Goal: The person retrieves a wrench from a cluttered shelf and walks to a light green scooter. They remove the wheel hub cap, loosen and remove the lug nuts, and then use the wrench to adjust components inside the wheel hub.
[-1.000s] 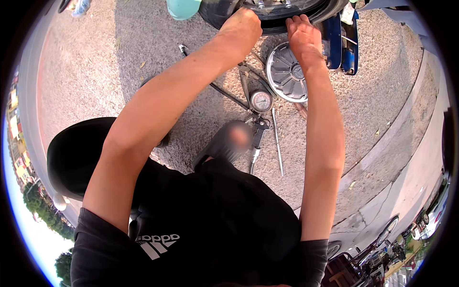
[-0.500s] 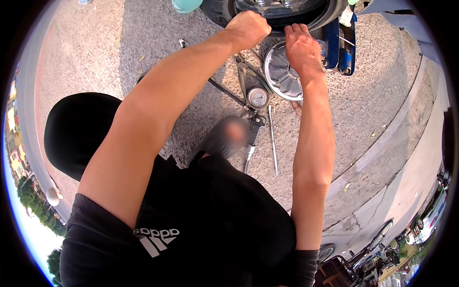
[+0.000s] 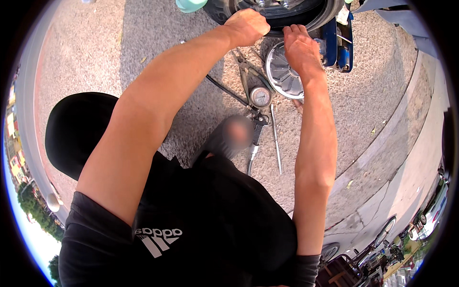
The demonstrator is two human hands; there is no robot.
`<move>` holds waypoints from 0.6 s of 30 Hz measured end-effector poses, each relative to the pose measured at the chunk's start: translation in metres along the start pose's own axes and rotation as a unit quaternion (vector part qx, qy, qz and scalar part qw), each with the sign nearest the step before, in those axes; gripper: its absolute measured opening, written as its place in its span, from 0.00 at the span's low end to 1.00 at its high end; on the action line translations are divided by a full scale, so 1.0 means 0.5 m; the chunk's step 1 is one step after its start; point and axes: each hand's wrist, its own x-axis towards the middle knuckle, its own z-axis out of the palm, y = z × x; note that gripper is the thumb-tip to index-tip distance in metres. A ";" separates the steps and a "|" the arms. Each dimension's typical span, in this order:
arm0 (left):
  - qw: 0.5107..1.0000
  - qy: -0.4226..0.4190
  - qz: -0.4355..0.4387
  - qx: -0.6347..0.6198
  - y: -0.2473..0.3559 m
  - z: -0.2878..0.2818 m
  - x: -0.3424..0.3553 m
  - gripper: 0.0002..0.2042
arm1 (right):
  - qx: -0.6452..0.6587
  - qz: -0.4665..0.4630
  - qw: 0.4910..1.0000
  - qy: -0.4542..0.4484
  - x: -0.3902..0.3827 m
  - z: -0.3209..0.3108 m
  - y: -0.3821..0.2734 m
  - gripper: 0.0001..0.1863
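At the top of the view a black tire [image 3: 219, 11] sits around a wheel, with a dark gap along its near edge. My left hand [image 3: 248, 25] is closed in a fist on the tire's near edge. Just to its right, my right hand [image 3: 302, 47] curls its fingers over the same edge; the fingertips are partly hidden. Below the right hand lies a round silver wheel cover [image 3: 283, 76], partly covered by my forearm. A round pressure gauge [image 3: 260, 96] with a black-handled inflator [image 3: 258, 129] and hose lies nearer to me.
Beside the gauge lie pliers [image 3: 245, 71] and a thin metal rod [image 3: 276, 138]. An open blue toolbox [image 3: 345, 52] stands right of the tire. A pale green round object [image 3: 191, 4] is at the upper left. Farther right are a curb and a parked bicycle [image 3: 385, 232].
Both hands keep their places on the tire's edge, with only slight movement. The whole view has shifted a little.
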 end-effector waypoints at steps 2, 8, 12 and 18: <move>1.000 -0.006 0.005 0.008 -0.007 0.000 -0.001 0.06 | 0.012 -0.009 1.000 0.013 0.008 0.004 0.001 0.11; 0.959 0.274 0.067 0.016 0.082 0.035 -0.065 0.15 | 0.000 0.005 0.999 0.052 -0.002 0.039 0.032 0.12; 0.947 0.096 -0.004 -0.307 0.106 0.164 -0.269 0.09 | 0.181 0.086 0.977 0.069 -0.126 -0.018 -0.018 0.20; 0.419 0.241 -0.411 -0.773 -0.177 0.173 -0.211 0.26 | 0.251 0.344 0.902 -0.076 -0.499 0.057 -0.196 0.20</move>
